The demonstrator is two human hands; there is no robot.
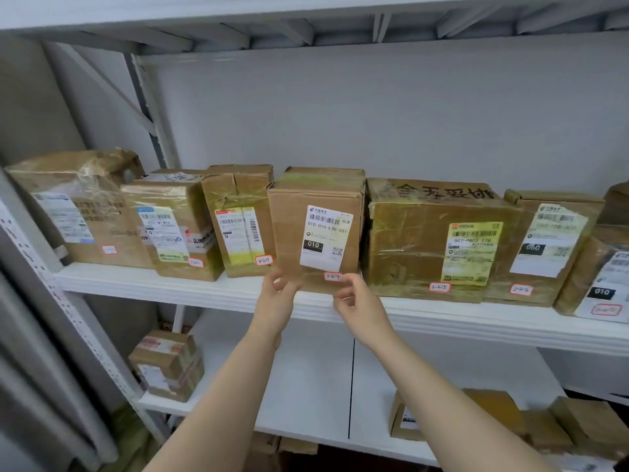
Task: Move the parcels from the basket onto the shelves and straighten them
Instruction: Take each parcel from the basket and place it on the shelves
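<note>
1. the middle parcel, stickered 3-2-4, sits at the front edge of the upper shelf, tight between a narrower box on its left and a wide taped box on its right.
2. left hand is at its lower left front corner and right hand at the lower right one, fingers curled against the cardboard.
3. honestly can't tell if either hand is gripping or just touching.

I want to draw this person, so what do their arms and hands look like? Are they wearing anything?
The left hand and right hand wear no gloves. Both arms are bare, with no sleeve in view, and I can see no watch, ring or bracelet.
</note>
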